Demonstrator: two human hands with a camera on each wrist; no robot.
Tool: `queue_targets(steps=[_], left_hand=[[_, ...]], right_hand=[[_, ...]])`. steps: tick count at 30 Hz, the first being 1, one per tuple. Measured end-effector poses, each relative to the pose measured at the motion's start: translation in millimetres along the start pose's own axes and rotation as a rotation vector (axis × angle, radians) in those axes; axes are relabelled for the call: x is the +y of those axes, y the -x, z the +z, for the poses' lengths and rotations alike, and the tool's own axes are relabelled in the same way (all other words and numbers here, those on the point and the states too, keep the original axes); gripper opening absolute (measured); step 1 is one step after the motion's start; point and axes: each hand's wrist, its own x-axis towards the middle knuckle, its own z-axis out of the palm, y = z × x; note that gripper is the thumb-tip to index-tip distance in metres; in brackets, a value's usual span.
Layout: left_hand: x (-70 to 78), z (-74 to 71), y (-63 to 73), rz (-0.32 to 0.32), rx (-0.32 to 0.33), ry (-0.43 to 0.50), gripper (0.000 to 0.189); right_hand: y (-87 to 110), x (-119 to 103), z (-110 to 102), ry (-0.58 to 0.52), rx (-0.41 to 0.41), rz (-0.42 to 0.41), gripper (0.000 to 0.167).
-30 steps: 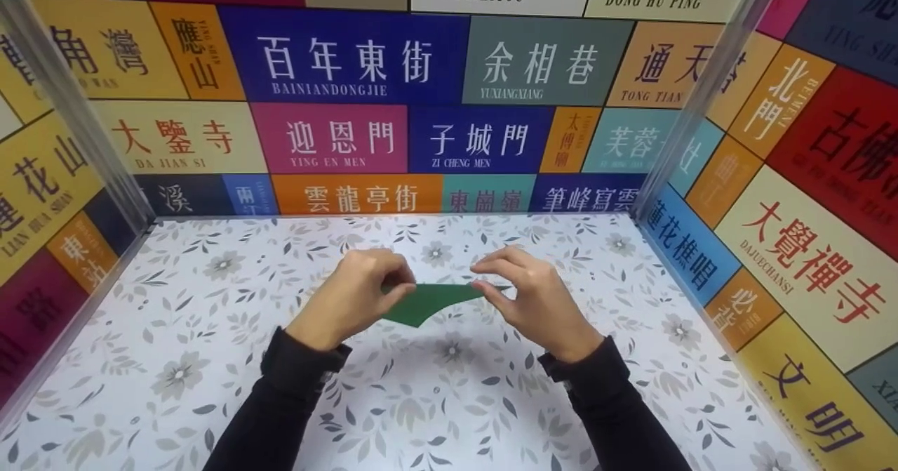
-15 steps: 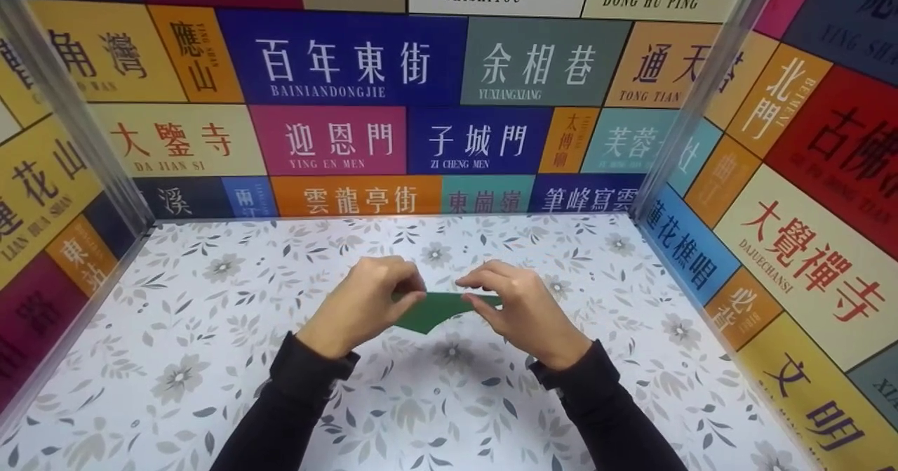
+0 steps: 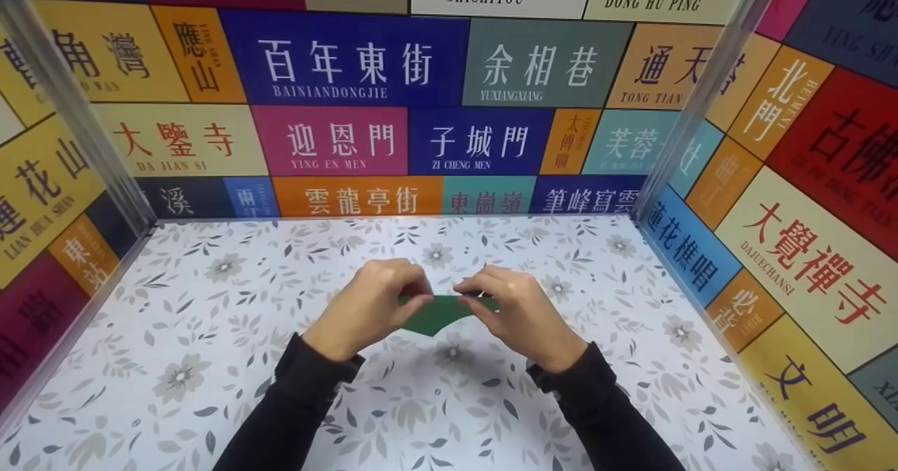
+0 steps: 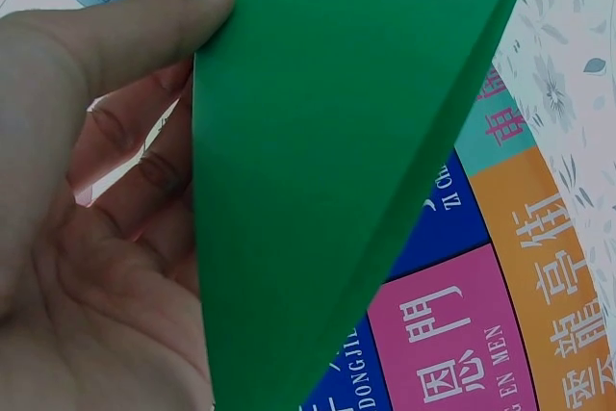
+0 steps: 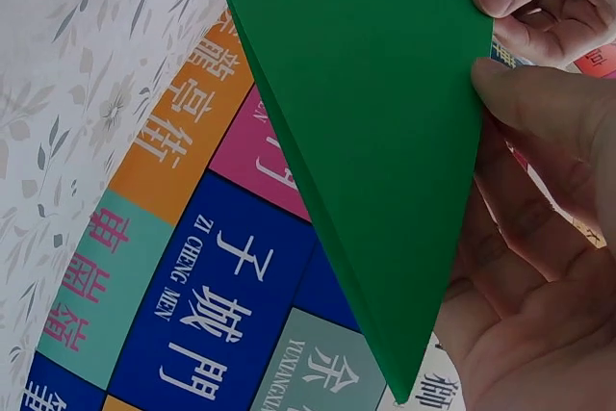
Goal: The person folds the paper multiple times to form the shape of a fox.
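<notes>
A green sheet of paper [image 3: 440, 311], folded into a triangle, is held up above the table between both hands. Its long straight edge runs along the top and a corner points down toward me. My left hand [image 3: 368, 306] pinches that edge on the left, thumb on the near face, as the left wrist view shows on the green paper [image 4: 318, 132]. My right hand [image 3: 527, 313] pinches the same edge farther right, its thumb lying on the paper [image 5: 366, 141] in the right wrist view. Folded layers gape slightly along the lower edge. The fingers behind the paper are partly hidden.
A white tabletop with grey flowers and leaves [image 3: 182, 376] lies beneath the hands. Panels with coloured sign lettering [image 3: 344, 57] stand behind and at both sides. Clear strips run up the back left [image 3: 77, 106] and back right corners [image 3: 694, 85].
Both hands have come closer together along the paper's top edge, the right one sliding left and the left one moving right. Hands and paper sit slightly lower in the head view.
</notes>
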Motion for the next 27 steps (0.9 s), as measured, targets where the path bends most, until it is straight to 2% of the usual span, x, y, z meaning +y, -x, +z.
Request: queue_targets(steps=[18, 27], left_hand=[[0.9, 5.2, -0.4, 0.002, 0.024, -0.007, 0.006], [3.7, 10.0, -0.4, 0.023, 0.043, -0.004, 0.005]], right_hand=[[-1.2, -1.8, 1.7, 0.015, -0.01, 0.043, 0.012], [-2.4, -5.0, 0.5, 0.014, 0.0, 0.047, 0.009]])
